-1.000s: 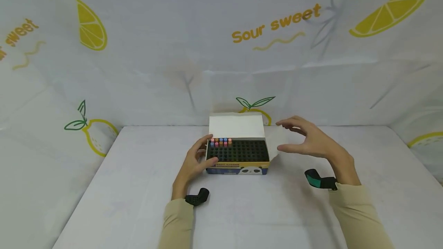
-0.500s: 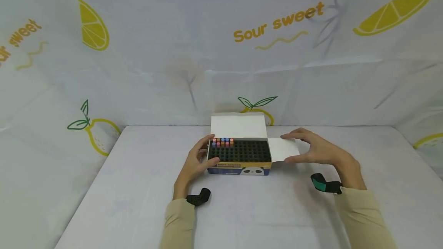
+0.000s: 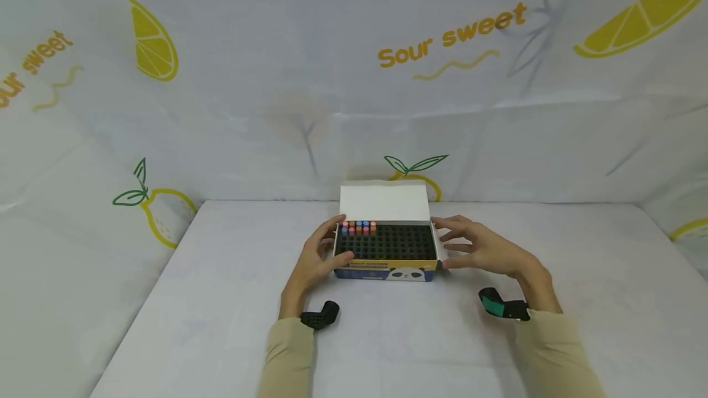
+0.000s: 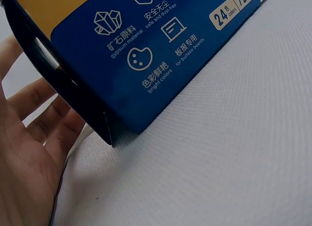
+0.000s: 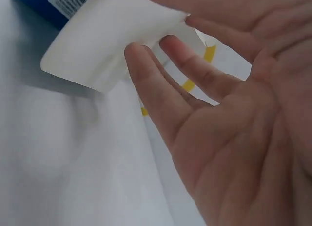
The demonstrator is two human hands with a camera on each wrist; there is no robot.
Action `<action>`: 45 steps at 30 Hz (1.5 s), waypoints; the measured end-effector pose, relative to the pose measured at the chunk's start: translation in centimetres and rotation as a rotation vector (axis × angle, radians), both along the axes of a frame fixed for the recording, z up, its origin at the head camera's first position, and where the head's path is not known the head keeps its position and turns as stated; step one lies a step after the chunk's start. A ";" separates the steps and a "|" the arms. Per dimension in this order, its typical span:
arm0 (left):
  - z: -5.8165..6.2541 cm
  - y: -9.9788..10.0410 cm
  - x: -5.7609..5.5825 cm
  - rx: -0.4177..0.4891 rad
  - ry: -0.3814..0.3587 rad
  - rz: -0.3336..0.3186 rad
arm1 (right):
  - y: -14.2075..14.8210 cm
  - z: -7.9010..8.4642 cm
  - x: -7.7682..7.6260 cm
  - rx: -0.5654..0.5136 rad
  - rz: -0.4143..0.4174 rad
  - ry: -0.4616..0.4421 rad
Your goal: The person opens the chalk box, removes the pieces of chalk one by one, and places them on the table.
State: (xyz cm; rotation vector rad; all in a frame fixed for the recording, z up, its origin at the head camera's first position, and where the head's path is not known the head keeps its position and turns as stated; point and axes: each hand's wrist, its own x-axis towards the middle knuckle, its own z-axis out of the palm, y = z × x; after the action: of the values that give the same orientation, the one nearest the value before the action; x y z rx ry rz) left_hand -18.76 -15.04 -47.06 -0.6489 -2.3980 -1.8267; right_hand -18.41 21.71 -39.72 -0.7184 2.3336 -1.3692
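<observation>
A blue and yellow chalk box [image 3: 387, 270] with a panda on its front stands on the table, its white lid [image 3: 384, 202] raised at the back. Two short rows of coloured chalk sticks [image 3: 359, 228] stand upright in the far left of its black holed insert [image 3: 398, 243]. My left hand [image 3: 312, 260] holds the left end, thumb at the front corner and fingers at the back. At the right end, my right hand [image 3: 487, 250] has its fingers spread and touching the white side flap [image 5: 102, 45], which hangs outward and down.
A white cloth covers the table [image 3: 221, 300]. Behind it rises a white backdrop [image 3: 249, 109] printed with lemons and lettering, close behind the lid. A small black camera [image 3: 321, 315] sits on the left wrist, another [image 3: 500, 304] on the right.
The right side flap has swung outward to flat and then downward. My right hand moved right with it, then back left and lower against the box end. My left hand stays in place.
</observation>
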 end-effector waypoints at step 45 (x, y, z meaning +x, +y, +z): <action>-0.1 0.1 -0.2 -0.010 -0.005 0.019 | -13.6 -0.4 -0.8 -0.210 -0.458 0.271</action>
State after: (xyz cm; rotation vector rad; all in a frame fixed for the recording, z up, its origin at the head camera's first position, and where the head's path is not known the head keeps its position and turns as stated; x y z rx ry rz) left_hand -18.94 -14.96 -47.18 -0.6211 -2.4096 -1.8123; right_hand -19.22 8.09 -40.10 -0.4609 2.7125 -1.8305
